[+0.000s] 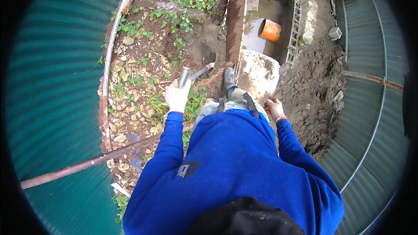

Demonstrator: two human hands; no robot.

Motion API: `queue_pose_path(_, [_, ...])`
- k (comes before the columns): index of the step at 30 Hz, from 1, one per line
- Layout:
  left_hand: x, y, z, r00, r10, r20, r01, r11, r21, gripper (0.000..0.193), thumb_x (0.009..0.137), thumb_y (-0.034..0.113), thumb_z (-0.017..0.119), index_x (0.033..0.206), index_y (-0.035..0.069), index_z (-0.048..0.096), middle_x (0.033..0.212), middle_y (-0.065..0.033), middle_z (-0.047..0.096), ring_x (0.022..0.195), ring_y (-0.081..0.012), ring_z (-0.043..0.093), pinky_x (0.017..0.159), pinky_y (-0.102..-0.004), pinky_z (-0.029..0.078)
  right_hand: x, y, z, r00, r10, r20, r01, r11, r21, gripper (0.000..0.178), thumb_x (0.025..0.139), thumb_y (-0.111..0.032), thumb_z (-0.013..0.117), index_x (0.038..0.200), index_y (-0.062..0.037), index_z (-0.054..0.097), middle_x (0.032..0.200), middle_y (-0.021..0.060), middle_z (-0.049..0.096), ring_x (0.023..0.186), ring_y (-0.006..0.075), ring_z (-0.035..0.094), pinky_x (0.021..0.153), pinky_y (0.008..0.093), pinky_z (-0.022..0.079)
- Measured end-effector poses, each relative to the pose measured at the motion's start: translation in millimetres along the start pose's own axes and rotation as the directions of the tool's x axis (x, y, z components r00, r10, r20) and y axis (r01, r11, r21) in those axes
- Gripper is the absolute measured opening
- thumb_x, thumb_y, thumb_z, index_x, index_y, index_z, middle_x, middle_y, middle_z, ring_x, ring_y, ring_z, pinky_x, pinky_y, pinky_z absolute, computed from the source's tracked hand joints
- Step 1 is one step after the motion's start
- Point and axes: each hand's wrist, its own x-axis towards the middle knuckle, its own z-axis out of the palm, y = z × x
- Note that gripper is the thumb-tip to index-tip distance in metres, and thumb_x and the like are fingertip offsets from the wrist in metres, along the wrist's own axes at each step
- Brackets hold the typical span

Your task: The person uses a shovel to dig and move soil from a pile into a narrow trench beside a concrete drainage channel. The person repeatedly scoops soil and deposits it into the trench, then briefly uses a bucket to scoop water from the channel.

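The left hand [177, 97] wrapped its fingers around a metal tool [199, 73] over stony ground [130, 115]; whether the right hand [274, 108], curled, pinched anything could not be told. Soil [318, 93] lay already loosened; murky water [254, 38] stood around an orange bucket [272, 31].

Green fence [56, 82]: it's lining the left
Weeds [189, 1]: they're popping up between stones [123, 75]
White box [335, 33]: it's chilling near grey panels [363, 113]
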Motion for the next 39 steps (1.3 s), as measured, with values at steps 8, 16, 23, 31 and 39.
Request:
queue_pose_path(8, [11,-43,-11,0.887,-0.252,0.386,0.447,0.675,-0.587,0.047,0.081,0.039,0.087,0.099,-0.001,0.073,0.067,-0.0033,0.063,0.047,-0.0114,0.055,0.044,-0.0292,0.046,-39,39,-16,0.995,-0.1,0.028,0.102,0.987,-0.124,0.046,0.101,-0.018,0.063,0.141,0.001,0.052,0.093,0.0085,0.068,0.067,0.0156,0.065,0.056,0.0323,0.055])
queue_pose_path(16, [-67,-70,-37,0.787,-0.49,0.374,0.571,0.35,-0.743,0.044,0.083,0.032,0.088,0.106,0.003,0.064,0.069,0.0,0.055,0.047,-0.0084,0.048,0.042,-0.0243,0.04,-75,206,-96,0.978,-0.011,-0.209,-0.045,0.964,-0.262,0.039,0.095,-0.02,0.07,0.127,0.0031,0.066,0.096,0.0132,0.074,0.074,0.0212,0.07,0.065,0.0364,0.059])
queue_pose_path(23, [-150,6,-60,0.754,-0.326,0.57,0.618,0.059,-0.784,0.042,0.091,0.025,0.081,0.122,0.004,0.061,0.07,0.0032,0.048,0.048,-0.008,0.045,0.044,-0.0264,0.04,-120,294,-150,0.98,0.009,-0.2,-0.069,0.953,-0.295,0.042,0.093,-0.024,0.074,0.122,0.0056,0.07,0.109,0.0139,0.076,0.094,0.0208,0.071,0.082,0.0342,0.056])
queue_pose_path(31, [-215,68,-103,0.852,-0.116,0.51,0.431,0.708,-0.559,0.038,0.083,0.017,0.085,0.117,0.004,0.073,0.096,-0.0044,0.074,0.076,-0.0121,0.066,0.071,-0.0283,0.054,-53,275,-159,0.998,-0.047,0.049,0.06,0.949,-0.31,0.047,0.09,-0.021,0.074,0.129,0.0038,0.066,0.111,0.0201,0.076,0.104,0.0252,0.072,0.092,0.0339,0.054])
queue_pose_path(39, [-244,223,-104,0.806,0.322,0.497,-0.238,0.945,-0.225,0.053,0.08,0.042,0.082,0.122,0.012,0.072,0.086,-0.0136,0.074,0.077,-0.0292,0.072,0.072,-0.0378,0.056,-90,232,-220,0.942,-0.276,-0.193,0.099,0.774,-0.626,0.042,0.089,-0.014,0.065,0.128,-0.001,0.066,0.103,0.02,0.076,0.098,0.0319,0.074,0.089,0.0393,0.057])
